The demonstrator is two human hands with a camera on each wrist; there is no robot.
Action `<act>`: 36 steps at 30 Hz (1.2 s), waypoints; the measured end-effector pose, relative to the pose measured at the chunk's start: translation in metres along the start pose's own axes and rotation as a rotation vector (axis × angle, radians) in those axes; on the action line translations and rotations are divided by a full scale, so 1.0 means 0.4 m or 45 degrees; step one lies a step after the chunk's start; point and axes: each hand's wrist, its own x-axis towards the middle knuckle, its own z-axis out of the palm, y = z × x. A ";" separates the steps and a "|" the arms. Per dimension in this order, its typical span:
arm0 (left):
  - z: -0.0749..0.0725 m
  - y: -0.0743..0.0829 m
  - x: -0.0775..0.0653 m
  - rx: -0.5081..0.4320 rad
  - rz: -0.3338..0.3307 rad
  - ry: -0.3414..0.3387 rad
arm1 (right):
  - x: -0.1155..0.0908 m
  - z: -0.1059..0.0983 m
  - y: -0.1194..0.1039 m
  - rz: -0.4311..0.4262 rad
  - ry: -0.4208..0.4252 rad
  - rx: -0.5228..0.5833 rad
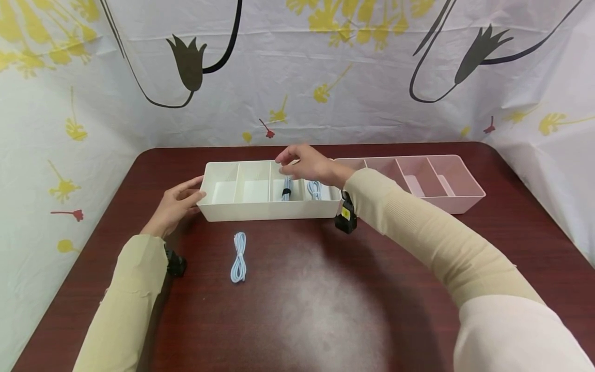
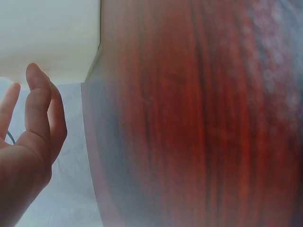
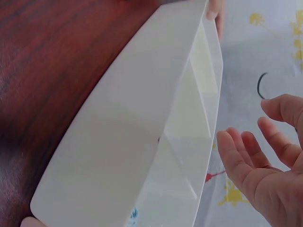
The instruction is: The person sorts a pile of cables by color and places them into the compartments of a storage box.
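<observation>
A white divided organizer box point(image 1: 269, 211) stands near the back of the table. My left hand point(image 1: 174, 204) rests its fingertips against the box's left end; in the left wrist view its fingers point(image 2: 39, 101) are extended at the box wall. Above the third compartment from the left hovers my right hand point(image 1: 309, 165), fingers loosely bent and holding nothing. Under it in that compartment lies a bundled cable with a black tie point(image 1: 286, 193). A pale looped cable point(image 1: 314, 190) sits in the rightmost compartment. Another light blue bundled cable point(image 1: 239, 258) lies on the table in front of the box.
A pink divided box point(image 1: 457, 178) adjoins the white box's right end, partly behind my right forearm. The dark red wooden table point(image 1: 288, 310) ends at a patterned white cloth point(image 1: 260, 77) at the back and sides.
</observation>
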 end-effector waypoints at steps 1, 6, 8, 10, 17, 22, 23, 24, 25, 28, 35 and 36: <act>0.000 0.000 0.000 0.001 -0.001 0.000 | -0.003 0.003 -0.002 -0.008 0.000 0.004; 0.000 -0.001 0.001 0.003 -0.001 0.001 | -0.016 0.025 -0.007 -0.044 -0.021 0.008; 0.000 -0.002 0.001 0.003 0.001 0.002 | -0.021 0.036 -0.006 -0.075 -0.038 0.002; 0.000 -0.002 0.002 0.003 0.002 0.002 | -0.028 0.046 -0.005 -0.105 -0.057 0.000; 0.000 -0.002 0.002 0.001 0.000 0.003 | -0.049 0.079 -0.005 -0.126 -0.114 0.042; 0.001 -0.002 0.001 0.006 -0.006 0.007 | -0.059 0.098 -0.011 -0.123 -0.145 0.061; 0.001 -0.002 0.001 0.010 -0.008 0.009 | -0.060 0.102 -0.012 -0.124 -0.150 0.072; 0.001 -0.002 0.001 0.011 -0.009 0.009 | -0.061 0.106 -0.014 -0.123 -0.154 0.083; 0.001 -0.002 0.001 0.011 -0.010 0.009 | -0.062 0.110 -0.015 -0.123 -0.158 0.093; 0.000 -0.003 0.001 0.012 -0.011 0.010 | -0.064 0.124 -0.019 -0.123 -0.170 0.109; 0.000 -0.002 0.001 0.019 -0.003 0.010 | -0.067 0.161 -0.020 -0.130 -0.242 0.125; 0.000 -0.002 0.001 0.017 -0.004 0.009 | -0.067 0.166 -0.020 -0.135 -0.252 0.123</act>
